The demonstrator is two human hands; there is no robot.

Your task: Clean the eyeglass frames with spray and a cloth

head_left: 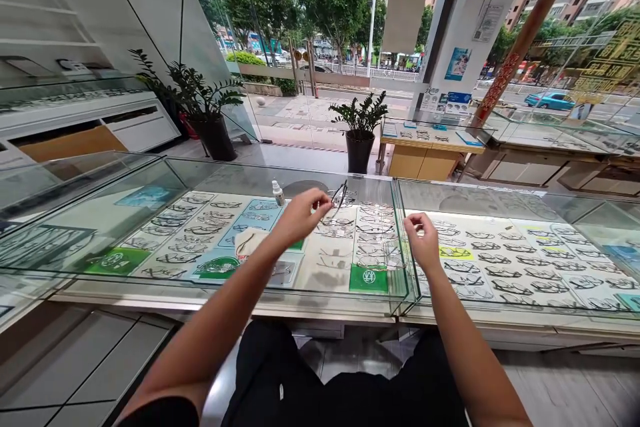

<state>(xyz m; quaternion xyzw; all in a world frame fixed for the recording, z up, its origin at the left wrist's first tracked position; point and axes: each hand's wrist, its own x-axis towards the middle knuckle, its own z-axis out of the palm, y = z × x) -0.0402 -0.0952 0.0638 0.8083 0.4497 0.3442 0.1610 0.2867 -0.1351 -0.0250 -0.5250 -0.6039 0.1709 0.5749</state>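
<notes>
My left hand point(304, 213) is closed in a pinch on a pair of dark-framed eyeglasses point(341, 195), held up above the glass display counter point(313, 293). To the right, my right hand point(423, 240) hovers over the joint between two counter cases, thumb and fingers curled together. Whatever it may pinch is too small to make out. A small white spray bottle point(278, 193) stands on the glass behind my left hand. Below that hand, a pale cloth point(250, 242) lies partly hidden by my forearm.
Rows of eyeglass frames point(520, 260) lie inside the glass cases. Green cards point(369, 278) sit among them. Past the counter stand two potted plants point(359, 140) and a wooden display table point(425, 160), with glass doors and a street beyond.
</notes>
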